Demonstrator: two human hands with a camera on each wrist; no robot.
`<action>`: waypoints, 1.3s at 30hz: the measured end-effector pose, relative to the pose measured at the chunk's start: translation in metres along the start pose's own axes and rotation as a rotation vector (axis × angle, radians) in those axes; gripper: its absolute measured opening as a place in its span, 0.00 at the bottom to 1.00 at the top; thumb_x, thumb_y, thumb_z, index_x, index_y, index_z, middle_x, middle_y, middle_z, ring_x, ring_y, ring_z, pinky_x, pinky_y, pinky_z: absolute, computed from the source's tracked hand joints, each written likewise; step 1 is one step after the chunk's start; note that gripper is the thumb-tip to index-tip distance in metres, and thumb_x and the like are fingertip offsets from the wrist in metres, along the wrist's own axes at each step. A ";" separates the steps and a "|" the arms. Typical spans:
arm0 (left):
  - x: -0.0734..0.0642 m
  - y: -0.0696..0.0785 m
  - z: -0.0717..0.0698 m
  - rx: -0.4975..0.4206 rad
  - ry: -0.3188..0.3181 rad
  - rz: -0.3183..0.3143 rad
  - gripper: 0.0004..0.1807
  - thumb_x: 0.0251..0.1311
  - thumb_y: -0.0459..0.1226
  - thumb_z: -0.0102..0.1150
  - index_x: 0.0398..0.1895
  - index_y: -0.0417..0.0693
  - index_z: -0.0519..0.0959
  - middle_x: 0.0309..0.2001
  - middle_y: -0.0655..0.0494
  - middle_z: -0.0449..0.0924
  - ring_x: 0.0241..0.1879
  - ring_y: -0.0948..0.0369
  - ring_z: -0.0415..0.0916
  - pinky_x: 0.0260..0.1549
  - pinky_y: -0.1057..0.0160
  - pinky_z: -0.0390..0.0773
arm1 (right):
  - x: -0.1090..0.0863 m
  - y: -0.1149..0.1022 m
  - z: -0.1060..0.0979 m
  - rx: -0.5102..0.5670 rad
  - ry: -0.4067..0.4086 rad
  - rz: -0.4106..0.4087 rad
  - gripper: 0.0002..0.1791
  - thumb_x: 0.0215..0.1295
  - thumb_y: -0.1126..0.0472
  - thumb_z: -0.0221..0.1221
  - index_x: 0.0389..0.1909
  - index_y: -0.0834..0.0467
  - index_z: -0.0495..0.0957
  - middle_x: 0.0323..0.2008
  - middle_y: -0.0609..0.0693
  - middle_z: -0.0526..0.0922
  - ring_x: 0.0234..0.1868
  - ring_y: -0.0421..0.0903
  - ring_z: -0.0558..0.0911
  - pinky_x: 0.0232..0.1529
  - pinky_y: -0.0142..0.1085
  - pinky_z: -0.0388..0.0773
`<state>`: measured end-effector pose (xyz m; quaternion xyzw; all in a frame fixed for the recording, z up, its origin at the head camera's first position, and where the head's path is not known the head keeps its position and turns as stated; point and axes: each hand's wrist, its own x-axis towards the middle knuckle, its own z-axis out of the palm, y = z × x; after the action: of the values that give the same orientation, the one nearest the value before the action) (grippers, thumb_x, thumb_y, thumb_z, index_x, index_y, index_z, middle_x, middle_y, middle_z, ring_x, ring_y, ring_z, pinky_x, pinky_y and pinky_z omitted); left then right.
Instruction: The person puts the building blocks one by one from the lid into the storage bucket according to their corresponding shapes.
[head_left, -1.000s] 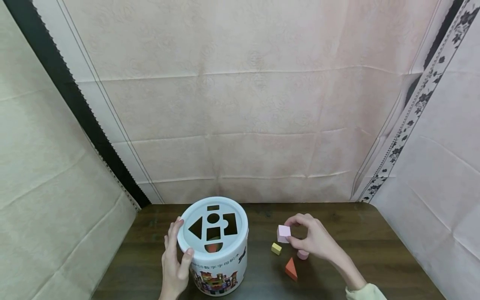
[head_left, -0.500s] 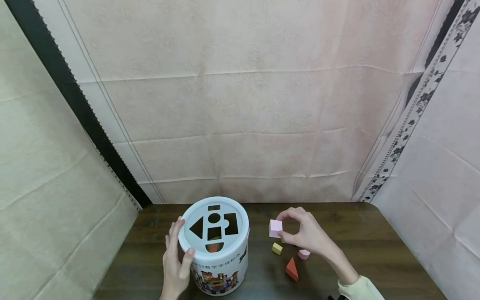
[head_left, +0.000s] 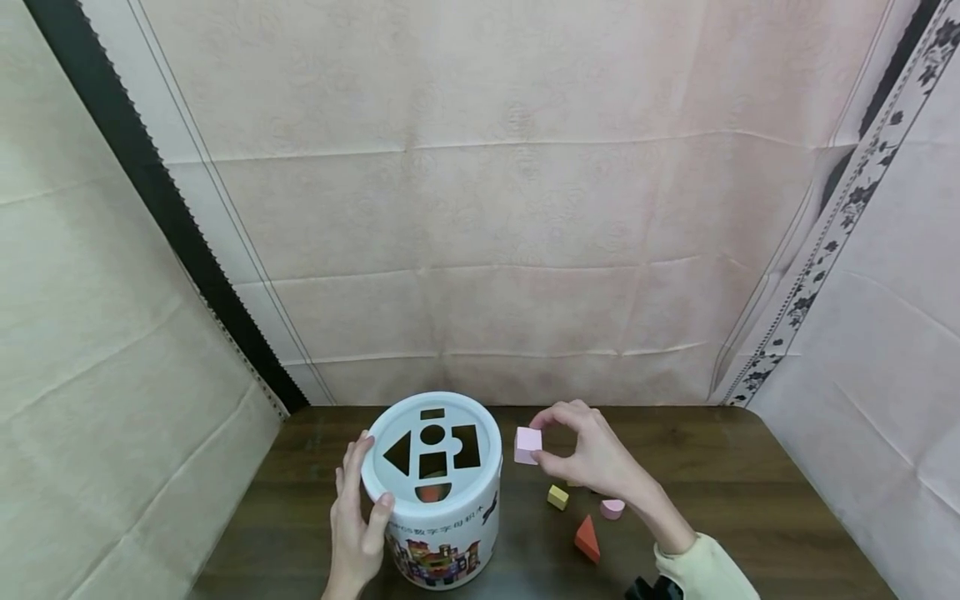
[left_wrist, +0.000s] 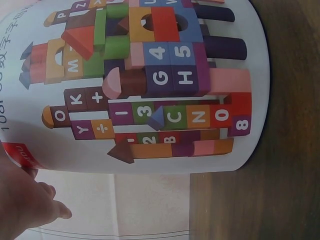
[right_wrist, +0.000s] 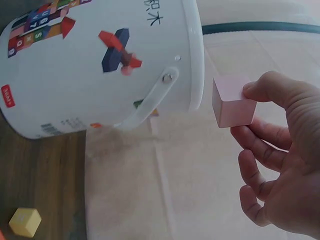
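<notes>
A white bucket point(head_left: 442, 562) with printed block pictures stands on the table; its pale blue lid point(head_left: 477, 485) has several shaped holes. My left hand point(head_left: 356, 525) grips the bucket's left side, thumb at the front rim and fingers along the side. In the left wrist view, part of that hand shows beside the printed wall point(left_wrist: 85, 155). Between thumb and fingertips, my right hand point(head_left: 592, 454) pinches a pink cube point(head_left: 528, 445), held up just right of the lid. The right wrist view shows the cube point(right_wrist: 234, 102) beside the lid's edge, thumb on one face.
Right of the bucket lie a small yellow block point(head_left: 557, 497), a pink rounded block point(head_left: 612, 509) and an orange triangular block point(head_left: 587, 540). A white handle point(right_wrist: 150, 102) hangs on the bucket's side. Cloth-covered walls point(head_left: 480, 317) surround the brown table point(head_left: 270, 533).
My right hand has moved left and slightly up with the pink cube, toward the bucket. The left hand keeps its hold, and the blocks on the table stay put.
</notes>
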<state>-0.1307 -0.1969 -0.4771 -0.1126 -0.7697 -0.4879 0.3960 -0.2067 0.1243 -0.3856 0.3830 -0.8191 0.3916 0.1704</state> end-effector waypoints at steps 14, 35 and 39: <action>-0.001 0.000 0.001 0.004 0.002 -0.001 0.37 0.58 0.39 0.57 0.73 0.44 0.66 0.73 0.47 0.63 0.73 0.39 0.50 0.61 0.22 0.37 | 0.024 -0.021 0.022 0.039 -0.068 0.032 0.16 0.51 0.64 0.74 0.42 0.53 0.84 0.40 0.39 0.84 0.45 0.48 0.76 0.48 0.47 0.66; 0.000 0.002 0.001 0.012 0.000 -0.022 0.35 0.59 0.39 0.57 0.73 0.44 0.66 0.72 0.42 0.64 0.73 0.38 0.50 0.61 0.22 0.37 | 0.053 -0.043 0.068 0.025 -0.132 -0.092 0.14 0.51 0.58 0.75 0.38 0.53 0.85 0.35 0.39 0.84 0.40 0.46 0.75 0.44 0.42 0.61; 0.000 0.002 0.001 0.021 -0.002 -0.032 0.35 0.60 0.39 0.57 0.73 0.45 0.66 0.72 0.42 0.64 0.73 0.38 0.51 0.61 0.22 0.37 | 0.055 -0.046 0.075 0.022 -0.145 -0.101 0.12 0.52 0.58 0.75 0.38 0.53 0.85 0.35 0.38 0.84 0.40 0.45 0.75 0.44 0.41 0.62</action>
<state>-0.1303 -0.1947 -0.4755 -0.0966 -0.7769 -0.4860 0.3885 -0.2059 0.0210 -0.3779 0.4533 -0.8045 0.3627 0.1258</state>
